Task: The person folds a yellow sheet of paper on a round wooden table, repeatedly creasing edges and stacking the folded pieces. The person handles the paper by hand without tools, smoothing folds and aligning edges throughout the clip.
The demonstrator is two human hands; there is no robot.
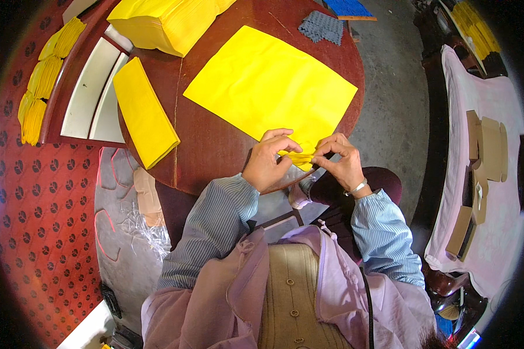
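A wide yellow sheet lies spread over the round brown table; whether it is cloth or paper I cannot tell. Its near edge is bunched into small folds at the table's front rim. My left hand holds these folds from the left, with the thumb and index finger closing on them. From the right, my right hand pinches the same gathered edge between thumb and fingertips. A bracelet circles my right wrist. To the left, apart from my hands, lies a folded yellow bundle.
A thick yellow stack stands at the table's far left. A grey textured cloth lies at the far right of the brown table. More yellow bundles rest on furniture at left. Opened cardboard boxes lie on a pink-covered surface at right.
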